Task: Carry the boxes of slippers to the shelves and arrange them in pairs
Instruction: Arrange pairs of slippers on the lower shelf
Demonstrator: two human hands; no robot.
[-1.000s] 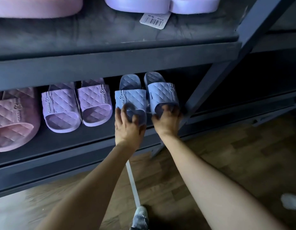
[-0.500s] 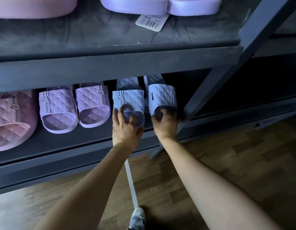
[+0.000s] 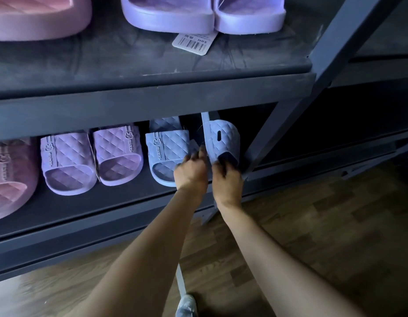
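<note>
Two blue quilted slippers sit at the right end of the dark lower shelf (image 3: 107,202). The left blue slipper (image 3: 166,147) lies flat, toe toward me. The right blue slipper (image 3: 223,138) is tipped up on its edge, and my right hand (image 3: 228,181) grips its toe end with fingers curled into the opening. My left hand (image 3: 191,172) is at the gap between the two slippers, fingers loosely extended against the left slipper's right edge; the frame is blurred there and I see nothing held in it.
A purple pair (image 3: 90,156) and a pink slipper (image 3: 8,175) stand further left on the same shelf. The upper shelf (image 3: 129,65) holds a purple pair (image 3: 171,19), a barcode tag (image 3: 193,42) and a pink slipper (image 3: 38,17). A slanted shelf post (image 3: 278,124) stands just right of the blue pair. Wooden floor (image 3: 312,225) lies below.
The right blue slipper lay flat before and is now turned up on its edge in my right hand. My left hand left the left slipper's toe and moved right toward the gap.
</note>
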